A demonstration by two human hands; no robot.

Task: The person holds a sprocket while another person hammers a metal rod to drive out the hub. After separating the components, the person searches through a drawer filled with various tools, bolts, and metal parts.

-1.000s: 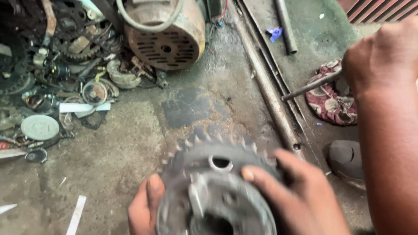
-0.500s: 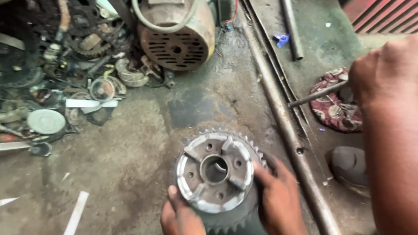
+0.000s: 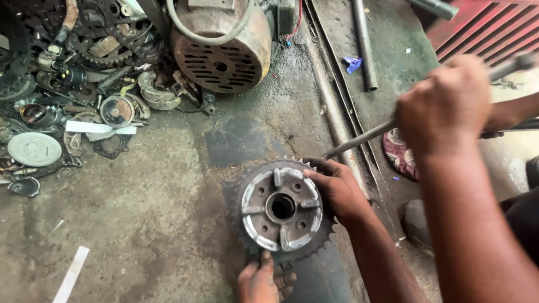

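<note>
We brace the sprocket hub at lower centre, right hand clasping its rim. Our left hand touches the lower edge, its grip unclear. A co-worker's fist clenches a steel rod; the next move likely needs a firm hold.

We see a stained, oily concrete floor carrying everything here. At its middle lies a toothed sprocket hub, flat on a dark greasy patch. Up and left of the hub rests a heap of scrap parts: chains, gears, a round grey cover. Straight above the hub stands a rusty electric motor. Right of the hub, a metal rail runs along the floor, and beyond it lies a grey pipe. Lower left of the hub lies a white strip.
</note>
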